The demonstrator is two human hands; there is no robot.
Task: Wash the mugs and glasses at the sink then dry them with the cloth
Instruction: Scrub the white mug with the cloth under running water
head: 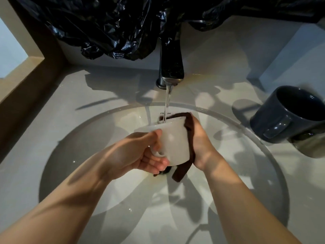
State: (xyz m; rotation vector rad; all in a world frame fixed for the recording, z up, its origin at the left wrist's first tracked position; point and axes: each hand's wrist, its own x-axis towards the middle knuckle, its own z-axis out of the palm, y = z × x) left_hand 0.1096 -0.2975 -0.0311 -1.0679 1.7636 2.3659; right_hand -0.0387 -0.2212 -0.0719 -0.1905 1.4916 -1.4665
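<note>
A white mug is held over the round sink basin, under water running from the dark faucet. My left hand grips the mug by its handle, thumb on the rim. My right hand presses a dark brown cloth against the mug's right side. The cloth wraps over the far rim and its end hangs below the mug. A dark blue mug lies tilted on the counter at the right, its opening facing up and right.
A crumpled black plastic bag hangs over the back of the counter behind the faucet. A grey-green object sits under the blue mug at the right edge. A wooden ledge borders the left side.
</note>
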